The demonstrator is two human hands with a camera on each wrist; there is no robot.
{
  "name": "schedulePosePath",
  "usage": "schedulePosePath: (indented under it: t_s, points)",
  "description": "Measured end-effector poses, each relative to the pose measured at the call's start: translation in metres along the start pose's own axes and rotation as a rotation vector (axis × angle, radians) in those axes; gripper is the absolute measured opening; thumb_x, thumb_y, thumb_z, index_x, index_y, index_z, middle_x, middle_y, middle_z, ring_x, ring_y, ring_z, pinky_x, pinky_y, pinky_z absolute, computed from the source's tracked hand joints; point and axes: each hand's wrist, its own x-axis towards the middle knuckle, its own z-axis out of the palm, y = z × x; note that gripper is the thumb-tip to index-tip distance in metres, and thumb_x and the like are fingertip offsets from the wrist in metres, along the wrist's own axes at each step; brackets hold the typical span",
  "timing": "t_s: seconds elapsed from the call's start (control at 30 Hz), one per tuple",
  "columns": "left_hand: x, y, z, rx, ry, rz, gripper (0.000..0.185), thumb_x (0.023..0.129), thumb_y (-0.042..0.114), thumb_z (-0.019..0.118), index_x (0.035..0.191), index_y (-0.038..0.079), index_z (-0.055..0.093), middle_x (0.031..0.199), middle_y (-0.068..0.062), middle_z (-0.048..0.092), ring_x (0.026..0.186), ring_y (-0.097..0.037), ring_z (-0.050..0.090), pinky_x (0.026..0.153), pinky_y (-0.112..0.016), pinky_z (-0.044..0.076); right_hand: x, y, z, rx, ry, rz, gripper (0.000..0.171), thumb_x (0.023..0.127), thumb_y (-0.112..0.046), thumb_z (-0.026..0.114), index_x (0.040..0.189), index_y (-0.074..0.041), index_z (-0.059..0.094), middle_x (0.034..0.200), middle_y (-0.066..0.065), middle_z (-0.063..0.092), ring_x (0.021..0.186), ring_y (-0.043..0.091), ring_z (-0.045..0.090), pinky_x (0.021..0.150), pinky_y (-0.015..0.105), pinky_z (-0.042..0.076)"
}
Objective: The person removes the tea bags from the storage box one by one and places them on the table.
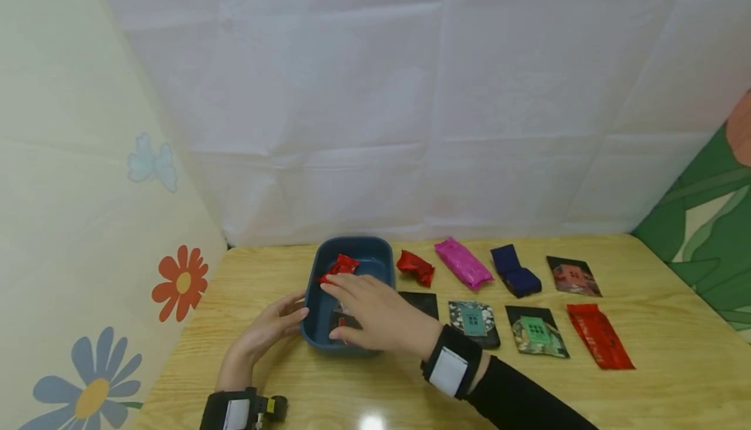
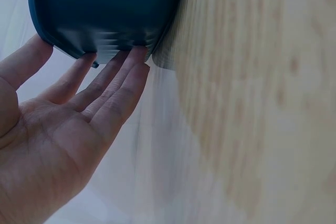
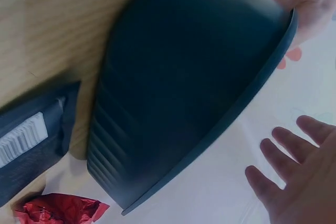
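Around a dark blue tub, two hands, one at the side and one above

Left of the counter's middle stands the blue tub, the point from which these clock directions run in the head view. At nine o'clock, the left hand touches its outer wall, the fingers nearly straight with their tips on the plastic and the thumb near the rim. From four o'clock, the right hand reaches in above the rim, palm down, its fingers extended and a little apart; nothing shows in its hold.

Within the tub, a red packet lies toward twelve o'clock, just past the right hand's fingertips. A dark item lies toward six, mostly hidden beneath that hand.

Toward three o'clock, more packets lie in two rows on the counter. Going outward, the far row has a crumpled red wrapper near the tub, a pink packet, a navy folded piece and a black packet with a red label. The near row starts with a black packet just beside the tub, partly covered by the right hand, then a packet with a teal label, one with a green label and a flat red packet.

Both wrists wear black bands. At twelve o'clock, behind everything, hangs a creased white sheet; at nine, well apart, a red flower decorates the side wall.
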Motion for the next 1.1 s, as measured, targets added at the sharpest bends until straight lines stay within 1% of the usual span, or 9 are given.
schedulePosePath:
  t_s: [0.13,0.27,0.37,0.53,0.77,0.87,0.97,1.1]
  points:
    - [0.000,-0.001,-0.001,-0.005,-0.009,0.007,0.063,0.105,0.020,0.051,0.151,-0.011,0.022,0.148,-0.038,0.032,0.130,-0.044,0.047,0.103,-0.046,0.046,0.012,0.004,0.000,-0.046,-0.024,0.019,0.078,0.097,-0.062,0.048,0.155,-0.013,0.032,0.158,0.007,0.034,0.142,0.021,0.034,0.114,0.044,0.033]
    - [0.001,-0.002,-0.002,-0.001,0.006,-0.015,0.063,0.105,0.021,0.052,0.152,-0.009,0.023,0.149,-0.037,0.033,0.130,-0.041,0.047,0.103,-0.044,0.046,0.024,0.006,-0.004,-0.064,-0.065,0.079,0.079,0.096,-0.061,0.051,0.156,-0.014,0.032,0.159,0.008,0.031,0.144,0.023,0.032,0.114,0.046,0.032]
    - [0.001,-0.002,-0.001,0.002,0.013,-0.024,0.062,0.105,0.021,0.052,0.152,-0.009,0.024,0.149,-0.037,0.033,0.129,-0.041,0.048,0.102,-0.044,0.047,0.032,0.008,-0.008,-0.059,-0.081,0.132,0.079,0.095,-0.060,0.053,0.156,-0.015,0.031,0.160,0.008,0.029,0.144,0.023,0.031,0.115,0.047,0.030]
    - [0.002,-0.002,-0.001,0.006,0.008,-0.024,0.062,0.105,0.021,0.051,0.152,-0.010,0.023,0.148,-0.037,0.033,0.128,-0.041,0.049,0.101,-0.044,0.047,0.045,0.012,-0.012,-0.042,-0.111,0.179,0.079,0.095,-0.059,0.054,0.156,-0.015,0.030,0.161,0.007,0.028,0.145,0.023,0.029,0.116,0.046,0.028]
    - [0.001,-0.001,-0.002,0.006,0.004,-0.021,0.065,0.105,0.023,0.052,0.152,-0.009,0.022,0.148,-0.037,0.033,0.129,-0.041,0.048,0.102,-0.043,0.047,0.065,0.023,-0.016,-0.050,-0.173,0.259,0.080,0.095,-0.062,0.051,0.156,-0.015,0.030,0.160,0.008,0.030,0.144,0.023,0.031,0.115,0.044,0.030]
    - [0.001,0.000,-0.003,0.003,-0.007,-0.014,0.065,0.105,0.022,0.052,0.152,-0.010,0.020,0.148,-0.038,0.032,0.130,-0.042,0.047,0.102,-0.043,0.047,0.072,0.027,-0.016,-0.033,-0.210,0.299,0.081,0.095,-0.063,0.050,0.157,-0.015,0.029,0.160,0.008,0.029,0.144,0.025,0.032,0.115,0.044,0.031]
    - [0.001,0.000,-0.003,-0.008,-0.012,-0.016,0.065,0.105,0.021,0.052,0.152,-0.010,0.021,0.149,-0.038,0.031,0.131,-0.043,0.046,0.103,-0.045,0.046,0.079,0.030,-0.014,0.011,-0.238,0.339,0.081,0.095,-0.063,0.050,0.157,-0.015,0.029,0.160,0.009,0.030,0.143,0.027,0.033,0.115,0.045,0.032]
    - [0.001,0.000,-0.002,-0.013,-0.016,-0.022,0.063,0.105,0.020,0.050,0.153,-0.009,0.021,0.150,-0.038,0.030,0.132,-0.044,0.044,0.104,-0.047,0.045,0.086,0.033,-0.010,0.082,-0.244,0.381,0.080,0.095,-0.062,0.051,0.156,-0.014,0.032,0.157,0.009,0.035,0.141,0.028,0.037,0.114,0.045,0.033]
